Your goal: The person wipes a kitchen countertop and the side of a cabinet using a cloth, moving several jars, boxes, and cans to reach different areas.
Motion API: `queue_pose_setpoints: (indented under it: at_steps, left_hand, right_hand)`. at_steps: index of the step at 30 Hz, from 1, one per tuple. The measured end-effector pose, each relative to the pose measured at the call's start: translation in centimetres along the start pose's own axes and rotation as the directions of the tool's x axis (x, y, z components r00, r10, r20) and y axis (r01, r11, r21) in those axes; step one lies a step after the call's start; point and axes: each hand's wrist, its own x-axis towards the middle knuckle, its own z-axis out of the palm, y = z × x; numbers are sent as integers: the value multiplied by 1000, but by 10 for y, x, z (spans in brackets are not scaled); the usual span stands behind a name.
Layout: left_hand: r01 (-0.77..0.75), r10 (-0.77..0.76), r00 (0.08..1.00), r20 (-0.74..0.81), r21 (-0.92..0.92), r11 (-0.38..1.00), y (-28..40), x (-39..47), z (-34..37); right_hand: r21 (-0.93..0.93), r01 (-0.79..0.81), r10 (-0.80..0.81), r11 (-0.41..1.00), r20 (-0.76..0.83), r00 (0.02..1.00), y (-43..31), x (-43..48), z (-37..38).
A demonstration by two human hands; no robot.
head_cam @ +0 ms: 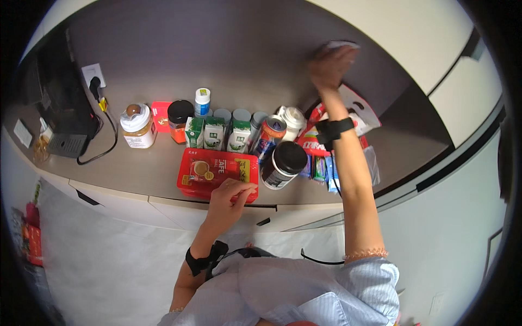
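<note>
My right hand [333, 68], slightly blurred, reaches up to the dark back panel [244, 49]. It presses a whitish cloth [344, 44] flat there; only the cloth's upper edge shows past the fingers. My left hand [228, 200] is at the front right corner of a red box [220, 153], thumb and fingertips drawn together, with nothing visible between them. Whether it touches the box is hard to tell. On that box lies a red coffee sachet [220, 171]. Right beside it stands a black-lidded jar [283, 165]. Below my right forearm are a red-and-white plastic bag [357, 108] and several small packets [320, 168].
Behind the red box stand green-and-white milk cartons [215, 133], a drink can [270, 133], a white tub [293, 120] and a white bottle [202, 102]. Left are a black-lidded orange jar [180, 122], a white-lidded jar [138, 128], a power cable [112, 136] and a black appliance [65, 93].
</note>
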Motion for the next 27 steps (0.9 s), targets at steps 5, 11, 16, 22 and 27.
queue_pose_setpoints:
  at_steps: [5, 11, 16, 22, 27]
  left_hand:
    - [-23, 22, 1000, -1, -38, 999, -8, 11, 13]
    - [-12, 13, 998, 56, -26, 1000, -6, 15, 29]
    - [3, -4, 999, 51, 26, 1000, -8, 15, 32]
    - [23, -23, 1000, 5, -41, 999, -10, 16, 31]
    - [6, -5, 1000, 27, -25, 1000, -12, 16, 35]
  right_hand:
    - [-341, 457, -287, 821, 447, 847, -30, -36, -9]
    - [244, 341, -419, 908, 528, 739, -14, -43, -35]
    - [-105, 94, -59, 990, 301, 952, 43, 26, -19]
    - [-490, 296, -347, 820, -15, 938, -56, 15, 25]
    - [328, 471, -537, 819, 148, 830, -89, 0, -1]
